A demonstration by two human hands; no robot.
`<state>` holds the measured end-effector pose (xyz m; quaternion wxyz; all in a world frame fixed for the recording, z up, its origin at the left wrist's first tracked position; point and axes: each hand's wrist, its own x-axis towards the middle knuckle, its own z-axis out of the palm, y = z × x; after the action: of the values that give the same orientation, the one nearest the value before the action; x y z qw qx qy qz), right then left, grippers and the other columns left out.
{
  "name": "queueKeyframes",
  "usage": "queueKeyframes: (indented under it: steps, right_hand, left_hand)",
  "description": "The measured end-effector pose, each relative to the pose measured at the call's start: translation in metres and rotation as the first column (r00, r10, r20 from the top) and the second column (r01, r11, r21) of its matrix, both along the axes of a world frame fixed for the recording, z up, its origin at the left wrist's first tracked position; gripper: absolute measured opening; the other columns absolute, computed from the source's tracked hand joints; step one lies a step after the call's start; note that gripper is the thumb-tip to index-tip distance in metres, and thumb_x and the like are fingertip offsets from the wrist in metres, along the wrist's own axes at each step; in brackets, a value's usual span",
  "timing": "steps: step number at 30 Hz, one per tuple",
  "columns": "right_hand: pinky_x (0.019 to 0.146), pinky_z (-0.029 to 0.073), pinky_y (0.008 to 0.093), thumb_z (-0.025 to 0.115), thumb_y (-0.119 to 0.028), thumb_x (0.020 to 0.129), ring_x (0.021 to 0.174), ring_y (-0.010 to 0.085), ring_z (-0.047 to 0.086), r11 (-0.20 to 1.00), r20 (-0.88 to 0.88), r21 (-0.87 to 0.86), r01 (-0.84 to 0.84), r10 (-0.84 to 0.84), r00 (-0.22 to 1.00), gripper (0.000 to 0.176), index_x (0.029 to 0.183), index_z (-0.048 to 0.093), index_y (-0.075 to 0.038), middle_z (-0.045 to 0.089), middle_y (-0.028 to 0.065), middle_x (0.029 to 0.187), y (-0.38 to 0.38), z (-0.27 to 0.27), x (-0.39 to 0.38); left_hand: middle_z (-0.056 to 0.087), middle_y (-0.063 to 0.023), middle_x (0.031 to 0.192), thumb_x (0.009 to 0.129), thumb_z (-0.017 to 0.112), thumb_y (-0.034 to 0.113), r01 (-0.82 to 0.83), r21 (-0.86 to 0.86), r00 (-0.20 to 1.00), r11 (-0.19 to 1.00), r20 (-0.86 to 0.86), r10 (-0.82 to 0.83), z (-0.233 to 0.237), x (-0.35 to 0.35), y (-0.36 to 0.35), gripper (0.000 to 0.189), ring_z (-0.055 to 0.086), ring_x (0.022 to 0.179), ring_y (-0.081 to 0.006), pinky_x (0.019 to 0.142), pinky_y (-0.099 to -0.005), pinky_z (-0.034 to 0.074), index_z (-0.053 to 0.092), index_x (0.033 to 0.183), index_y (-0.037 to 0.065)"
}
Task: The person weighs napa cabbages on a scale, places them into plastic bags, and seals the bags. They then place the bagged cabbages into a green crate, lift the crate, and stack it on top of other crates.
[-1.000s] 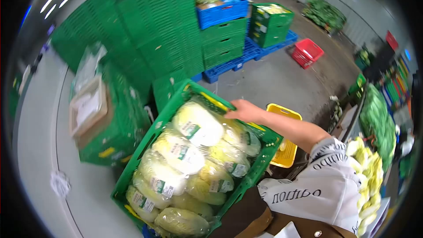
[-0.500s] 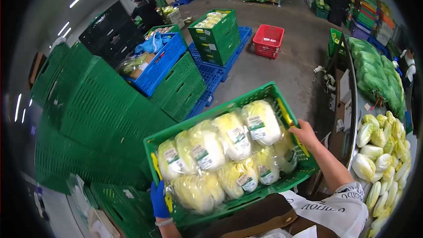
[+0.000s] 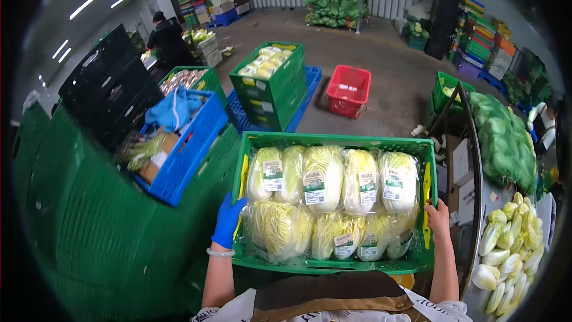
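Observation:
A green crate (image 3: 333,141) is held up in front of my body, roughly level. Wrapped, labelled napa cabbages (image 3: 323,179) fill it in two rows. My left hand (image 3: 228,220), in a blue glove with a bracelet at the wrist, is closed on the crate's left end by a yellow handle. Bare, my right hand (image 3: 438,219) grips the opposite end beside the other yellow handle. The fingertips of both hands are partly hidden by the crate's walls.
Stacked green crates (image 3: 107,220) and a blue crate (image 3: 205,125) stand left. Ahead are a crate stack (image 3: 274,92) on a blue pallet (image 3: 310,92) and a red basket (image 3: 347,104). Loose cabbages (image 3: 506,250) lie right. A person (image 3: 168,42) stands at the back left.
The crate has turned from a slant to nearly level, still in both hands. The view has shifted, and the crate stack, red basket and blue crate now appear further left and lower.

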<state>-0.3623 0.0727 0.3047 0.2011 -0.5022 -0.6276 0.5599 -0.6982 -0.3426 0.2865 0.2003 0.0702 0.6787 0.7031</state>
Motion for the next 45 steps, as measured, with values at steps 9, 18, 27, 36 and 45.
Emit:
queueKeyframes:
  steps: [9,18,27,36,45]
  right_hand:
    - [0.038,0.021,0.0208,0.056,-0.011,0.086,0.043,0.0011,0.029,0.968,-0.008,0.0,0.251,-0.251,0.968,0.01,0.095,0.052,-0.009,0.034,-0.0089,0.058,0.024,0.032,-0.137]
    - [0.038,0.023,0.0213,0.05,-0.003,0.083,0.043,0.0034,0.031,0.984,-0.067,0.0,0.177,-0.176,0.982,0.016,0.098,0.052,-0.007,0.038,-0.0058,0.06,0.171,-0.029,-0.306]
    - [0.037,0.025,0.0225,0.048,0.0,0.081,0.041,0.0063,0.031,0.976,0.035,-0.1,-0.194,0.199,0.979,0.019,0.1,0.05,-0.004,0.037,-0.0025,0.059,0.374,-0.048,-0.556]
    - [0.037,0.023,0.0229,0.051,-0.002,0.079,0.04,0.0067,0.03,0.834,0.068,-0.055,-0.549,0.551,0.831,0.014,0.092,0.052,-0.007,0.035,-0.0038,0.054,0.478,-0.038,-0.885]
    - [0.036,0.022,0.0245,0.05,-0.004,0.078,0.039,0.0081,0.033,0.617,0.179,0.044,-0.785,0.769,0.614,0.016,0.094,0.053,-0.005,0.041,-0.0022,0.057,0.522,-0.062,-1.182]
  left_hand:
    - [0.059,-0.0085,0.115,0.087,0.065,0.021,0.253,-0.044,0.964,0.967,-0.069,-0.255,0.003,-0.229,0.124,0.047,0.054,0.103,-0.0146,0.091,-0.0292,0.043,0.052,0.127,-0.001]
    - [0.059,-0.0144,0.12,0.087,0.065,0.028,0.187,-0.118,0.963,0.975,-0.174,-0.206,-0.032,-0.399,0.255,0.059,0.055,0.106,-0.019,0.093,-0.0307,0.043,0.045,0.132,-0.003]
    - [0.058,-0.0213,0.12,0.084,0.066,0.041,-0.224,-0.254,0.972,0.941,-0.127,0.197,-0.052,-0.476,0.308,0.074,0.059,0.105,-0.0251,0.091,-0.035,0.045,0.039,0.137,-0.002]
    - [0.057,-0.0265,0.114,0.078,0.07,0.048,-0.56,-0.4,0.823,0.725,-0.172,0.541,-0.075,-0.566,0.362,0.085,0.063,0.095,-0.0331,0.081,-0.0396,0.05,0.036,0.137,-0.003]
    - [0.053,-0.0265,0.116,0.075,0.075,0.044,-0.805,-0.286,0.582,0.519,-0.217,0.783,-0.059,-0.65,0.431,0.094,0.057,0.098,-0.0307,0.082,-0.0386,0.048,0.029,0.139,-0.007]
